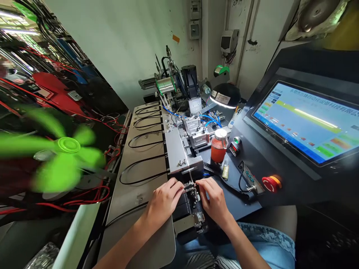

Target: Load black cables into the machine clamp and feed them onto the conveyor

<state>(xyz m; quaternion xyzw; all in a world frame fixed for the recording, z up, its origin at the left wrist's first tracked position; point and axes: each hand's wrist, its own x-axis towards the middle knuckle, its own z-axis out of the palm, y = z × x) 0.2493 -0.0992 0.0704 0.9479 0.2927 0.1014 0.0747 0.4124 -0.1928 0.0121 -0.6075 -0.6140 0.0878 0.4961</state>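
Note:
My left hand [167, 195] is at the left side of a small metal fixture [193, 191], its thumb and fingers pinched together at the fixture's edge. What they pinch is too small to make out. On the fixture's right side, my right hand [212, 194] has its fingertips drawn together against the metal, and anything between them is hidden. Just beyond both hands stands the end of a silver machine rail [178, 149]. Black cables [143, 162] lie in loops on the beige table [129, 201], one running toward my left hand.
A green fan [68, 145] spins at the left. Right of the rail stand a jar of red liquid [218, 147] and a small bottle [225, 170]. Farther right are a red stop button [270, 184] and a touchscreen [305, 119]. A lamp [224, 95] and a wire spool [166, 85] are behind.

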